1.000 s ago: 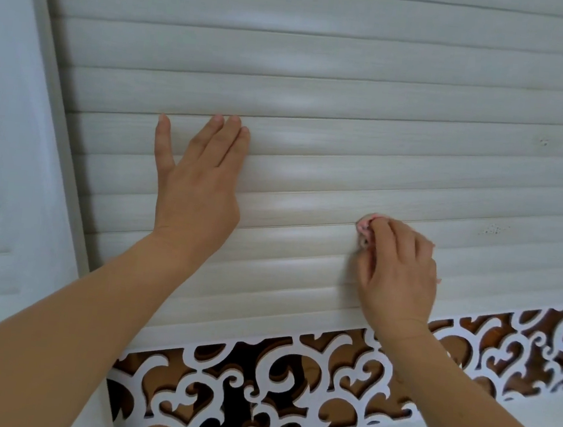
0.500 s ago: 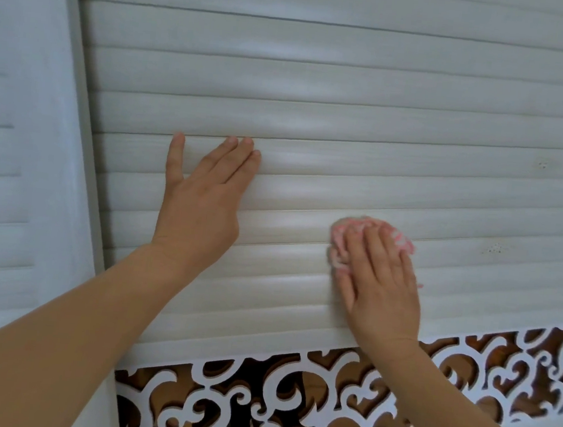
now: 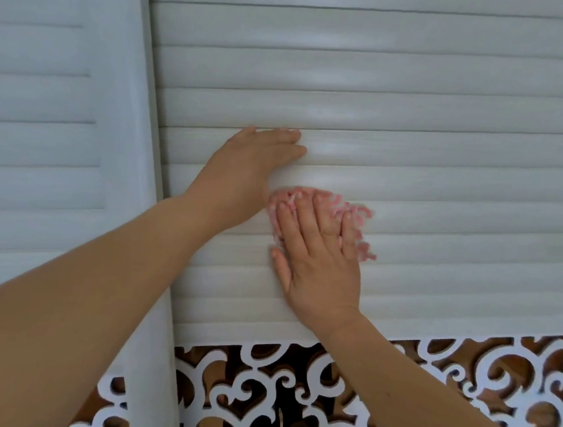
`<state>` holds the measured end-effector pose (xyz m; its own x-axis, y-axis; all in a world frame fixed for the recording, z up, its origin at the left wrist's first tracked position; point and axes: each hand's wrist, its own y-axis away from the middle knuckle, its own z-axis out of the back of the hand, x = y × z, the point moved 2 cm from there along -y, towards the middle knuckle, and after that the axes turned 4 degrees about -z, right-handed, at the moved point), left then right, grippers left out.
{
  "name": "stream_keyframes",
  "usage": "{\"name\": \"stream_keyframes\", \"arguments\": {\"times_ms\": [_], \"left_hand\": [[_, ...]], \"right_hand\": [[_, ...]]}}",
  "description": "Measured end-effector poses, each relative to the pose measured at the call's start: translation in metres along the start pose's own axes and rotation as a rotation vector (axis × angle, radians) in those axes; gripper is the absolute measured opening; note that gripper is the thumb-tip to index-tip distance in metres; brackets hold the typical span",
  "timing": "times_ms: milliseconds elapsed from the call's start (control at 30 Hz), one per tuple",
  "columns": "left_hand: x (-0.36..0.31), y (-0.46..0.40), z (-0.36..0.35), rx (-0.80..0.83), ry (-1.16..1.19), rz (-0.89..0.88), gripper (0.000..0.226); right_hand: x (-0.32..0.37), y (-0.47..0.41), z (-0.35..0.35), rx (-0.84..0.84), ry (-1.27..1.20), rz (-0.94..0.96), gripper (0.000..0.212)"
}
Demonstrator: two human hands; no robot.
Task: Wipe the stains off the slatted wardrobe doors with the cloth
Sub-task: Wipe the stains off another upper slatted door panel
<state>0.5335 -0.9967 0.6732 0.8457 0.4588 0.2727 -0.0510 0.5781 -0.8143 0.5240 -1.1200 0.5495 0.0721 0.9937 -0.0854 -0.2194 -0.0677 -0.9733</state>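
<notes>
Slatted wardrobe door (image 3: 421, 99) fills the upper and right part of the frame, its horizontal slats pale, off-white and faintly wood-grained, each with a soft rounded face. A second slatted door (image 3: 37, 93) takes the upper left of the frame, smoother and bluish-white, with a plain vertical frame post (image 3: 136, 96) between the two. Along the bottom of the frame runs a white fretwork panel (image 3: 291, 386) cut in curling scrolls, with brown and dark openings behind it (what lies behind cannot be made out).

The left hand (image 3: 246, 172) lies near the centre of the frame, flat against a slat with its fingers straight and together, pointing toward the right, holding nothing; its forearm comes up from the lower left corner. The right hand (image 3: 317, 258) sits just below and to the right of it, palm down, fingers straight and slightly spread, pressing the cloth (image 3: 358, 217) against the slats. The cloth is pink and nubby, with tufted loops showing beyond the fingertips and along the right edge of the hand; most of it is hidden under the hand.
</notes>
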Motion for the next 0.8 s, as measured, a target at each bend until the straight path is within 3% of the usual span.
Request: {"name": "stream_keyframes", "arguments": {"times_ms": [200, 467, 800], "left_hand": [[-0.003, 0.008, -0.012, 0.013, -0.086, -0.056, 0.07], [-0.02, 0.038, -0.043, 0.05, -0.235, -0.113, 0.061], [-0.026, 0.044, -0.053, -0.002, -0.319, -0.068, 0.054]], "right_hand": [[0.036, 0.013, -0.011, -0.028, -0.036, 0.122, 0.049], [0.015, 0.069, -0.013, 0.113, -0.034, 0.309, 0.055], [-0.079, 0.108, 0.01, 0.242, 0.115, 0.18, 0.068]]}}
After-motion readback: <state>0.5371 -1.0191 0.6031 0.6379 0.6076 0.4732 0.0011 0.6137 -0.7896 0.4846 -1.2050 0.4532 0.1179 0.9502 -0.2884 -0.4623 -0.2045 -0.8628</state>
